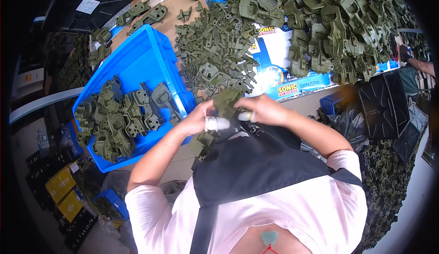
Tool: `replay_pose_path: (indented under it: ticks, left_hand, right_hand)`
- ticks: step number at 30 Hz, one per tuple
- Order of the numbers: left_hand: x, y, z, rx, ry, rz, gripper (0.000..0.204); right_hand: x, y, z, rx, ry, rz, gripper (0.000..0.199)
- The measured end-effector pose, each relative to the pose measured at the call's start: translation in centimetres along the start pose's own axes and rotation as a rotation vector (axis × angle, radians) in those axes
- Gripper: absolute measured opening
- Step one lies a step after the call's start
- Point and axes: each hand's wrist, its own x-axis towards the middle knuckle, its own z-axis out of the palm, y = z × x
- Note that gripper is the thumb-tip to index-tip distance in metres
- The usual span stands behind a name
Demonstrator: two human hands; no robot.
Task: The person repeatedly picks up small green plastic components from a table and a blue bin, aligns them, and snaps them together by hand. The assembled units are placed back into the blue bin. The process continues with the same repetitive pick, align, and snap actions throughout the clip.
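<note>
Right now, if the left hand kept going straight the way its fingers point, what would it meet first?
Probably the olive-green plastic part that both hands hold: the left hand points at it, with the right hand just beyond. Depth is unclear.

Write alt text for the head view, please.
Both hands, left hand and right hand, hold an olive-green plastic part together above a black apron. A blue bin of similar parts sits left; loose piles cover the table beyond.

You wear a pale pink short-sleeved shirt [292, 208] under a black apron [256, 162], with a black strap [201, 229] running down your front. White tape or a finger cot wraps a finger of your left hand [199, 117], and another wraps one on your right hand [263, 110].
</note>
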Motion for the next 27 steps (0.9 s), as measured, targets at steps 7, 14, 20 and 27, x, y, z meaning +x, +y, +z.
replay_pose_path:
  ticks: [7,14,20,27]
  left_hand:
    - [2.6,0.7,-1.4,-0.656,0.366,0.084,0.049]
    - [1.1,0.1,0.3,-0.865,0.49,-0.045,0.048]
    - [2.5,-0.5,1.6,-0.803,0.351,-0.1,0.046]
    - [2.9,-0.2,3.0,-0.62,0.353,-0.032,0.039]
  right_hand:
    - [2.5,17.2,0.5,-0.317,0.571,0.41,0.031]
    - [1.8,7.3,-3.4,-0.018,0.457,0.357,0.024]
    - [-1.0,-3.1,-1.7,-0.02,-0.035,-0.042,0.025]
    - [0.2,-4.8,-0.3,-0.309,-0.28,-0.008,0.031]
